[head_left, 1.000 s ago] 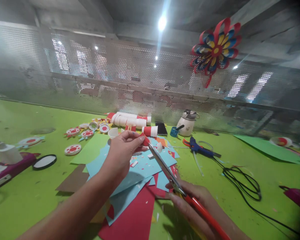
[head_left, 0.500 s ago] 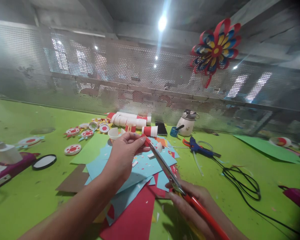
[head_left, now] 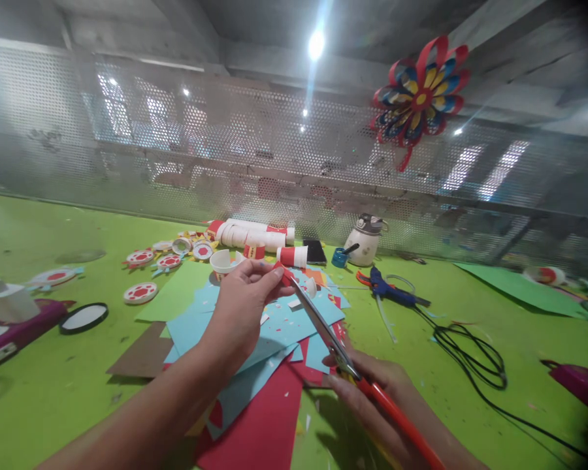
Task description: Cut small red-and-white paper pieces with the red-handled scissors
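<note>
My left hand [head_left: 242, 307] pinches a small red paper piece [head_left: 285, 277] above the table. My right hand [head_left: 382, 401] grips the red handles of a pair of scissors [head_left: 323, 329], whose long blades point up and left and meet the red piece at their tip. Under both hands lies a pile of blue and red paper sheets [head_left: 269, 365] strewn with small offcuts.
Paper cups [head_left: 255, 238] and round red-and-white paper ornaments [head_left: 140, 292] lie at the back left. A blue glue gun [head_left: 392, 290] with a black cable [head_left: 475, 356], a white jar [head_left: 367, 240] and a phone [head_left: 315, 251] are at the right. A perforated metal screen carries a paper flower [head_left: 419, 98].
The red piece and scissor tips have stayed together with only slight shifts; the view has tilted a little.
</note>
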`<state>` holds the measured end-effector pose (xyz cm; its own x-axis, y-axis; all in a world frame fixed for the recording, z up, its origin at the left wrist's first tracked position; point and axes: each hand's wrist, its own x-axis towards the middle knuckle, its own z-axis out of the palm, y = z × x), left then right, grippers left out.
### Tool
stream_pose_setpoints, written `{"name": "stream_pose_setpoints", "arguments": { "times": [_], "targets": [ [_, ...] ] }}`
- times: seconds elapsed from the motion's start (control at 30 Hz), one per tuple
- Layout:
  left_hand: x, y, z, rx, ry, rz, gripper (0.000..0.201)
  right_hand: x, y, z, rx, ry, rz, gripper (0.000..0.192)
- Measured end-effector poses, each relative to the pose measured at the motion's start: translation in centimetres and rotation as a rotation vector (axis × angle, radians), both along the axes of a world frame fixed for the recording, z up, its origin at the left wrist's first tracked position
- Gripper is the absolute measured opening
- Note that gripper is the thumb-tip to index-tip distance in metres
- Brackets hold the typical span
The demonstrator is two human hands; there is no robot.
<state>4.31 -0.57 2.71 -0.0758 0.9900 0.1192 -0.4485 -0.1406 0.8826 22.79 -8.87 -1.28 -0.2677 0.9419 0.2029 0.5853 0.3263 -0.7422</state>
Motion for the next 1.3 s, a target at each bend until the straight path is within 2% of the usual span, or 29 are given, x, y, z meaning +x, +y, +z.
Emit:
{"name": "stream_pose_setpoints", "arguments": {
  "times": [0.27,1.3],
  "targets": [
    [0.05,-0.02,-0.19,0.003,0.000,-0.002,0.020,0.24,0.14,-0.09,0.030,-0.070,0.020,0.029],
    [0.28,0.20,-0.54,0.014,-0.084,0.001,0.020,0.02,0.05,0.53,-0.010,-0.042,0.026,0.027]
  ]
}}
